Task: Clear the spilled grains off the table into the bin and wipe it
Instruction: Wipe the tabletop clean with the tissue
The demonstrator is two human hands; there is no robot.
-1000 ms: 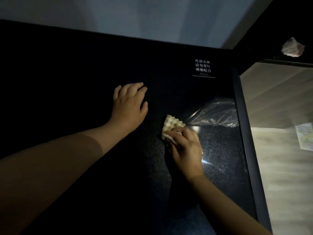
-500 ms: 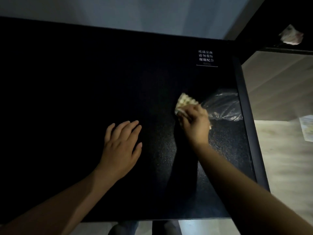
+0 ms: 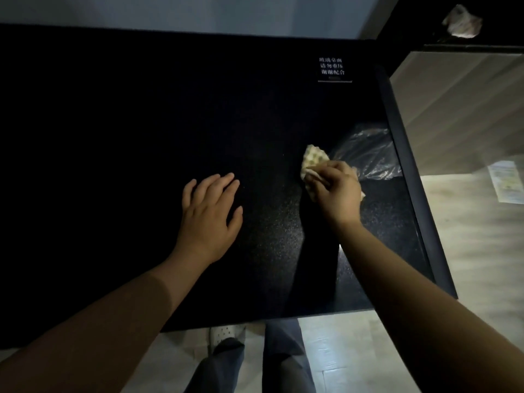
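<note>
Our right hand has its fingers curled round a pale, waffle-textured wiping cloth and presses it onto the black speckled table top, right of centre. Our left hand lies flat on the table to the left, fingers straight, holding nothing. A crumpled clear plastic bag lies just right of the cloth, near the table's dark right rim.

Risks, as we judge them:

1. A rightward stroke may catch the bag and push it over the rim onto the floor.
2. We cannot tell grains from the surface speckle in this dim light, so patches may go unwiped, chiefly on the dark left half.
3. No bin is in view, and anything swept past an edge would land on the floor.
4. The small white-lettered label at the far right appears to warn against heavy pressure on glass, so leaning on the left hand is inadvisable.
</note>
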